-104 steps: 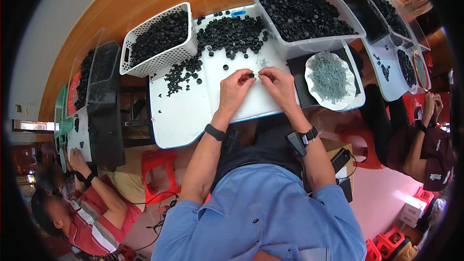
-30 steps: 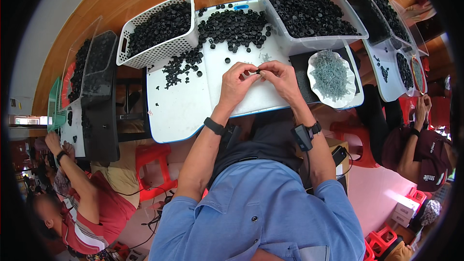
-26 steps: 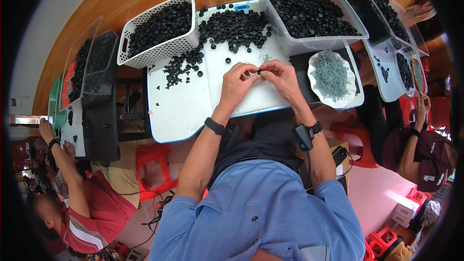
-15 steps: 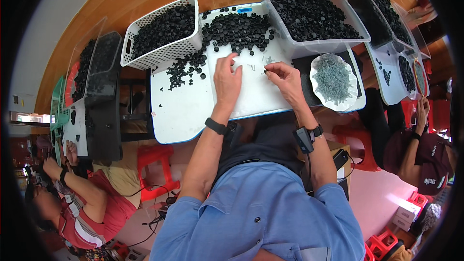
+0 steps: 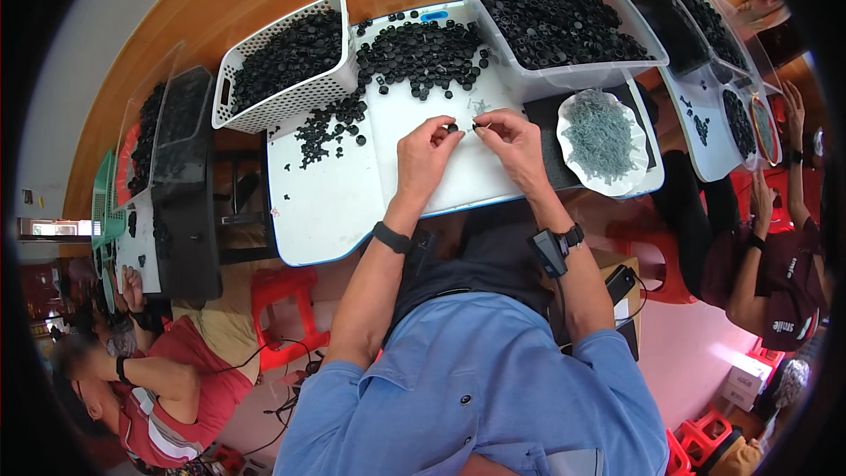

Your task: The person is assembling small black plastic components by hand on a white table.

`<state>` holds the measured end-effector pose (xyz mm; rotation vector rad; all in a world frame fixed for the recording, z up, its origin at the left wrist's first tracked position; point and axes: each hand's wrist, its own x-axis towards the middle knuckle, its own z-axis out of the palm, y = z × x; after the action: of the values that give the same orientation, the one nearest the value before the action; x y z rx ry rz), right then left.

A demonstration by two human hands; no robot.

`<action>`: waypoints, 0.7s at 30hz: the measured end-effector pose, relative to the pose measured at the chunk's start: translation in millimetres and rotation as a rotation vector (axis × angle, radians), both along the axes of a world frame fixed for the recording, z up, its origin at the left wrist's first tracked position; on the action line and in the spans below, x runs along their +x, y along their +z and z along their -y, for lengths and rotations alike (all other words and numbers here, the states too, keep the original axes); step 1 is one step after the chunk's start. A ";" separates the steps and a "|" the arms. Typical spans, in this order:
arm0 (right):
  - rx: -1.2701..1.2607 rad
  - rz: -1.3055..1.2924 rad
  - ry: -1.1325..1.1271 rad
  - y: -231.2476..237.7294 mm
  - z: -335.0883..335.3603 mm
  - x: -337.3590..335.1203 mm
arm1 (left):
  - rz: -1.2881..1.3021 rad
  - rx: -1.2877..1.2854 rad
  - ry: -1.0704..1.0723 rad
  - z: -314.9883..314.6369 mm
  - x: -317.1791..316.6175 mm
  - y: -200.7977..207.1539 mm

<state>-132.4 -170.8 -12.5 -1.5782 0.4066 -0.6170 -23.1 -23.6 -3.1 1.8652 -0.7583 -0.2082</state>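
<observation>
Over the front middle of the white table [image 5: 335, 220], my two hands are close together, fingertips almost meeting. My left hand [image 5: 425, 157] pinches a small round black cap [image 5: 452, 128] between thumb and fingers. A small black part, mostly hidden by the fingertips, is pinched in my right hand [image 5: 513, 148]; its exact kind is unclear. Just beyond the hands lie several thin grey pins [image 5: 478, 107]. A heap of round black caps [image 5: 421, 53] spreads across the far middle of the table. Smaller black pieces [image 5: 319, 134] are scattered to the left.
A white perforated basket [image 5: 291, 92] of black parts stands far left. Far right is a clear bin [image 5: 573, 78], also full. A white scalloped plate [image 5: 624, 185] of thin grey-green pins sits at the right. Co-workers sit on both sides; red stools [image 5: 286, 317] stand on the floor.
My left hand has moved toward the right hand and now pinches a round black cap; before, its fingers were apart. The right hand still pinches its black part.
</observation>
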 end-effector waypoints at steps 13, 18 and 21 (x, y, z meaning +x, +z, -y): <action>-0.197 -0.005 -0.023 4.3 -7.1 4.5 | 0.063 0.008 -0.078 -0.4 -2.1 -4.9; -0.239 -0.035 -0.028 4.6 -8.1 4.2 | 0.069 0.013 -0.076 0.4 -2.8 -5.2; -0.267 -0.040 -0.026 4.3 -7.8 4.4 | 0.088 0.017 -0.084 1.2 -2.8 -6.0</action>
<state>-128.0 -162.9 -8.2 -1.8447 0.3874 -0.6819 -25.9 -24.9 -9.0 1.8696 -0.8988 -0.1872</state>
